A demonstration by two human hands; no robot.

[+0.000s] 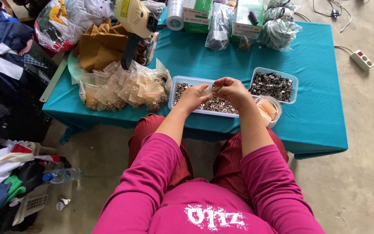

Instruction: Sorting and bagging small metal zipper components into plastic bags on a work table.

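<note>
The person sits at a low surface covered in teal cloth (317, 125), both arms in magenta sleeves reaching forward. The left hand (192, 98) and the right hand (232, 91) meet just above a shallow clear plastic tray of small metal fasteners (182, 82). Between the fingertips of both hands is a small clear plastic bag (207, 89). The left grip is pinched shut on the bag's left edge. The right grip is curled closed at the bag's mouth, apparently pinching a few fasteners there, though the fingers hide exactly what they hold.

The tray lies at the near edge of the surface, right in front of the person. Just to its right stands a second clear plastic tray filled with darker metal pieces (274, 83). A small round clear tub holding pale orange contents (268, 109) sits near the right forearm, touching the near corner of that second tray.

Left of the first tray lies a heap of small clear bags already filled with fasteners (124, 89). Behind the heap is a folded mustard-brown cloth (100, 45), with a yellow handheld electric cutting machine (134, 19) standing upright beside it. Green and white boxes (198, 15) line the far edge.
</note>
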